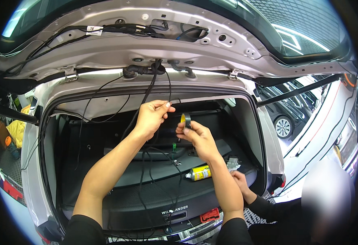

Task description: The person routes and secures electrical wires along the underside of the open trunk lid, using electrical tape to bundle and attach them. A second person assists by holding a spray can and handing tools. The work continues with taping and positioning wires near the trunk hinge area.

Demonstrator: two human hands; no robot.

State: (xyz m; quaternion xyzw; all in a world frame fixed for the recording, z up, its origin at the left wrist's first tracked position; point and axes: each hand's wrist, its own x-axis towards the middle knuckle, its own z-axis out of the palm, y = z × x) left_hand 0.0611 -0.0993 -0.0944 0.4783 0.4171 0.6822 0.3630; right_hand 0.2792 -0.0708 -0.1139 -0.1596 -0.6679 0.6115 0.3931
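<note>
My left hand [151,118] is raised in the middle of the open car boot, thumb and fingers pinched on a thin black cable [170,87] that hangs from the tailgate hinge area. In my right hand [201,141], a little lower and to the right, is a roll of black tape [188,120] with a yellow core. The fingers are closed around its lower side. Further dark cables [147,93] drop past my left hand into the boot. Above, a black rubber boot [132,71] joins the body to the raised tailgate [105,51].
A wiring harness [119,28] runs along the bare tailgate. On the boot trim lie a yellow spray can [201,173] and a red piece [210,215]. Another person's hand [243,184] rests at the right edge. Tailgate struts [303,90] flank the opening; a dark car [289,108] stands beyond.
</note>
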